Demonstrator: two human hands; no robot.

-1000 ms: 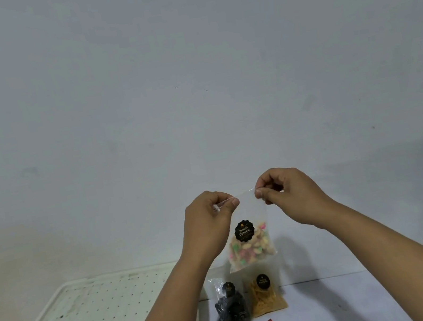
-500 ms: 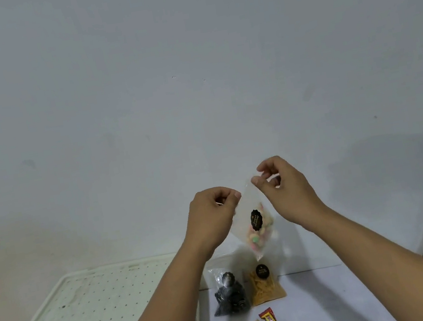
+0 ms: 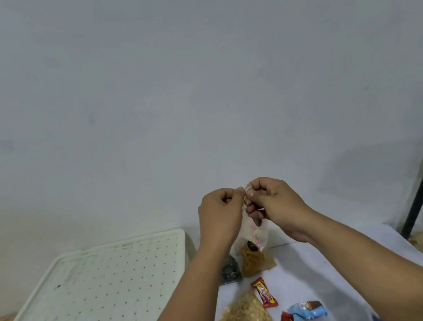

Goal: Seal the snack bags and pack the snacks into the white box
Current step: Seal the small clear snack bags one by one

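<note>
Clear glossy plastic snack bag (image 3: 256,232), matt perforated plastic lid (image 3: 93,297), shiny foil wrappers (image 3: 264,293)

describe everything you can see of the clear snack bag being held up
The clear snack bag is a small pouch of thin see-through plastic, with pastel pink, green and yellow bits gathered at its bottom. It hangs in the air above the table, slightly tilted. The left hand and right hand pinch its top edge close together, hiding the closure, so whether it is sealed cannot be told. A dark label is partly covered.
</note>
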